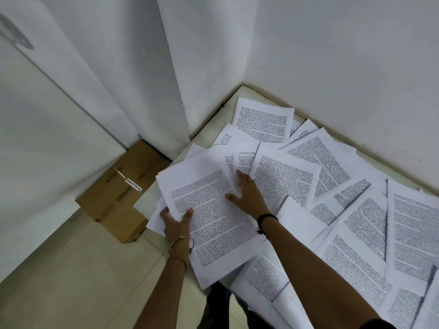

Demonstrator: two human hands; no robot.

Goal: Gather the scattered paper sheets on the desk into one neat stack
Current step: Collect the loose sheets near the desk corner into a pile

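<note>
The left hand [177, 220] grips the near-left edge of a partial stack [209, 210], thumb on top and fingers curled beneath. The right hand [247, 193] lies flat with fingers extended on the stack's right side. Its fingertips meet a lifted sheet edge, and it cannot be told whether they pass under it. The stack sits between the two hands at the left end of the desk [248, 91], and its left portion overhangs the desk edge. Its sheets are fanned, not squared. Progress assessment: early to middle stage. Some sheets are collected, but the loose sheets [356, 205] cover most of the desk to the right of the right hand and beyond it toward the corner. They overlap at varied angles; some reach the far wall and some hang over the near edge. Remaining work, as judged: collect the loose sheets, add them to the stack, and align all edges. A box [118, 193] rests on the floor [71, 269], left of the desk.
</note>
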